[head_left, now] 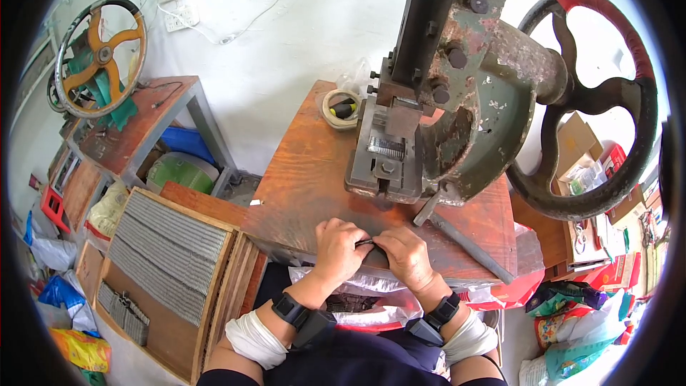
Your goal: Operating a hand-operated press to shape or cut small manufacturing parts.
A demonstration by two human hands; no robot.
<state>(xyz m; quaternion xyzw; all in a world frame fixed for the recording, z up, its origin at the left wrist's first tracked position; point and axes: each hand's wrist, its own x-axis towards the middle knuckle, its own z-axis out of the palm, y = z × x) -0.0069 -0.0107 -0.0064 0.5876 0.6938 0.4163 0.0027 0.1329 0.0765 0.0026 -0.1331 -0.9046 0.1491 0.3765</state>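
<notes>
- The press [475, 64], grey-green and scuffed, stands on a wooden table [296, 179], its dark handwheel [638, 164] to its right.
- On the press's near side, the person's left hand [339, 249] and right hand [404, 254] pinch a small dark piece [364, 242] between them.
- Just in front of the press lies a hammer [468, 243], handle slanting toward the table's near right corner.
- Just left of the press sits a tape roll [341, 109].
- Farther left of the press, a wooden tray [168, 329] holds rows of grey strips [168, 243].
</notes>
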